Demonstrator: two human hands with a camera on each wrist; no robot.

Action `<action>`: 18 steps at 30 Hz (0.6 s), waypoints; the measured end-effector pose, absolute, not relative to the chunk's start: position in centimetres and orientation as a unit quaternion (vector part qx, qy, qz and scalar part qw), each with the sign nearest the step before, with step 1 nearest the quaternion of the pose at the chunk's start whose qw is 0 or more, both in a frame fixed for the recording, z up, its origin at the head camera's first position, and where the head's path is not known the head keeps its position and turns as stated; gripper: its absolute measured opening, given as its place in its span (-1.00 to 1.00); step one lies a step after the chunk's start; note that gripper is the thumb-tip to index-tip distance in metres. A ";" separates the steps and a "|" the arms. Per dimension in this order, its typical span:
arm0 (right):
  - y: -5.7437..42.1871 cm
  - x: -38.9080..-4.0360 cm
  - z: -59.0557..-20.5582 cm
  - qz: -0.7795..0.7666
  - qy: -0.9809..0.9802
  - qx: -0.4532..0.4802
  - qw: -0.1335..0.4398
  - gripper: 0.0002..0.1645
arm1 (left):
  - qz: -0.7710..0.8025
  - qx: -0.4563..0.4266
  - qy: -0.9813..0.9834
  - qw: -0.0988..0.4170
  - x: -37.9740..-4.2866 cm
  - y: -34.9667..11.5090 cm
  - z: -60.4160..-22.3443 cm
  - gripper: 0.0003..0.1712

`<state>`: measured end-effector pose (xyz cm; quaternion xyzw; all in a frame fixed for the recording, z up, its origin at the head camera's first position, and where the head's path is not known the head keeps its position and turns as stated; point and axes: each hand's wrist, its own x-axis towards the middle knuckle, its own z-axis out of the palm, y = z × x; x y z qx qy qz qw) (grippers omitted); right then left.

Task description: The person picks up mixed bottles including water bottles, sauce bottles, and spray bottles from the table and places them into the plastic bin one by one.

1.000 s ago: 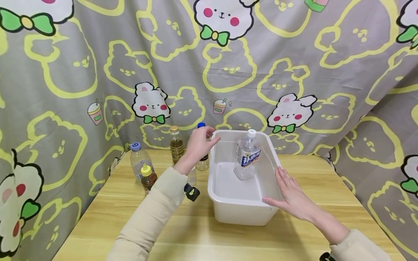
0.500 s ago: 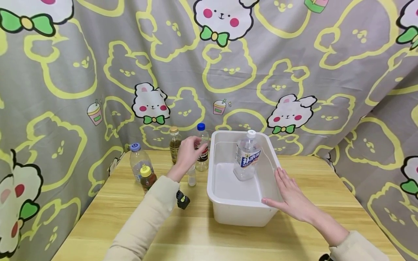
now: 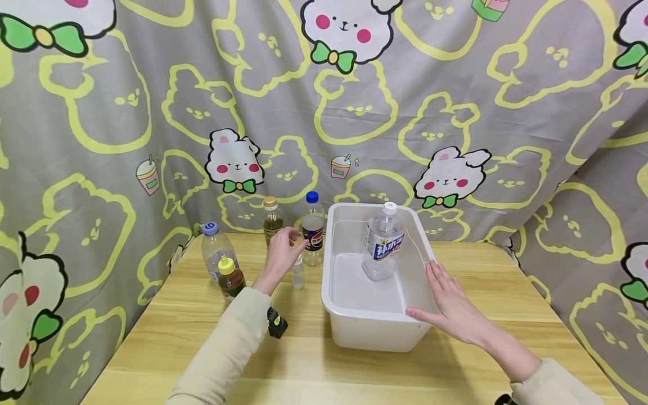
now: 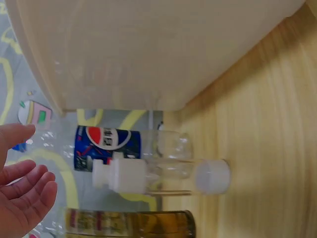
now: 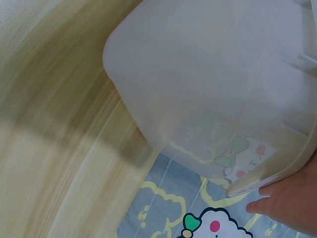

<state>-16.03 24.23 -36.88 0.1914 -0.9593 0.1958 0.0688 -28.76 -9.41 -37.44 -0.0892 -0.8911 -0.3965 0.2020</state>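
Note:
My left hand (image 3: pixel 281 256) hovers with loosely bent fingers and holds nothing. Just below it stands a small clear bottle (image 3: pixel 298 275) with a white top (image 4: pixel 130 176), seen sideways in the left wrist view. Behind that is a Pepsi bottle (image 3: pixel 313 232) with a blue cap, close to the left side of a white plastic tub (image 3: pixel 372 329). Inside the tub a clear bottle with a white cap and blue label (image 3: pixel 386 244) stands slightly tilted. Fingers straight, my right hand (image 3: pixel 453 306) rests on the tub's near right rim.
Left of my left hand are a brown-liquid bottle with a gold cap (image 3: pixel 271 220), a clear bottle with a lilac cap (image 3: pixel 211 244) and a dark bottle with a yellow nozzle (image 3: pixel 230 275). A patterned curtain (image 3: pixel 283 101) surrounds the wooden table (image 3: pixel 314 371).
My left hand has moved from the tub's far left rim leftward and down toward the small bottle, uncovering the Pepsi bottle. My right hand and the tub stay put.

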 end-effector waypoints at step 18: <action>24.2 -16.0 -36.9 0.192 -0.960 0.191 0.072 0.13 | -0.430 -0.047 -0.883 0.181 -29.0 -10.6 -41.1 -0.54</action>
